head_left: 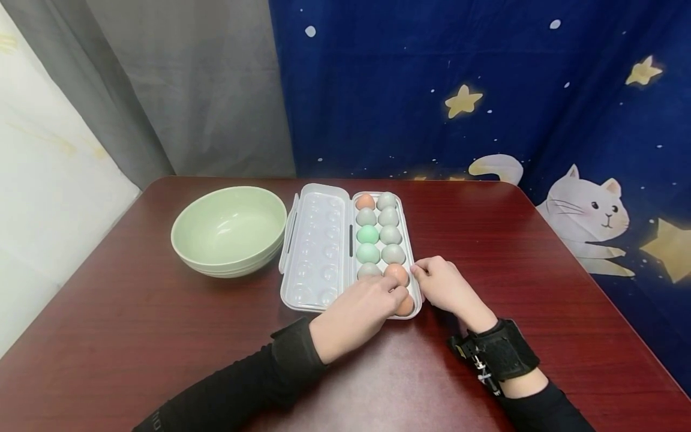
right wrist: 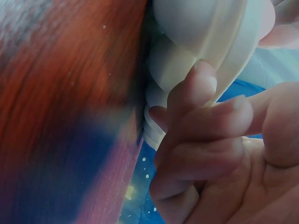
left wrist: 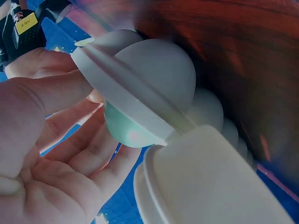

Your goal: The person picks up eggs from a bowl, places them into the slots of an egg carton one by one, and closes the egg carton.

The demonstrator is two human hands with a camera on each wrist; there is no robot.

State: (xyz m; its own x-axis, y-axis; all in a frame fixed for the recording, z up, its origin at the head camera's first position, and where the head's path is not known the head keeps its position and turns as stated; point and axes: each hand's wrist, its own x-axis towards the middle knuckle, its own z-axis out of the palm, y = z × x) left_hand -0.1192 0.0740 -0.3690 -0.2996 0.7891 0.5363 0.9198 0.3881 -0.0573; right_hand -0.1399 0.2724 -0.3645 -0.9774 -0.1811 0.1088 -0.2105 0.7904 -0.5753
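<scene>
An egg carton (head_left: 407,240) of pale plastic lies on the table, its clear lid (head_left: 318,246) folded out to the left. Two rows of eggs fill it: orange, grey and mint green ones. Across the front end reaches my left hand (head_left: 358,309), pinching an orange egg (head_left: 405,305) in the front right cell. Just behind that egg sits another orange egg (head_left: 396,274). A mint green egg (left wrist: 126,128) shows under this hand in the left wrist view; from the head it is hidden. My right hand (head_left: 444,285) grips the carton's right rim, thumb on top and fingers curled alongside.
A light green bowl (head_left: 229,228) stands left of the carton, close to the lid's edge. The dark red wooden table (head_left: 502,240) ends at a curtain (head_left: 378,90) at the back. A white wall (head_left: 48,180) borders the left side.
</scene>
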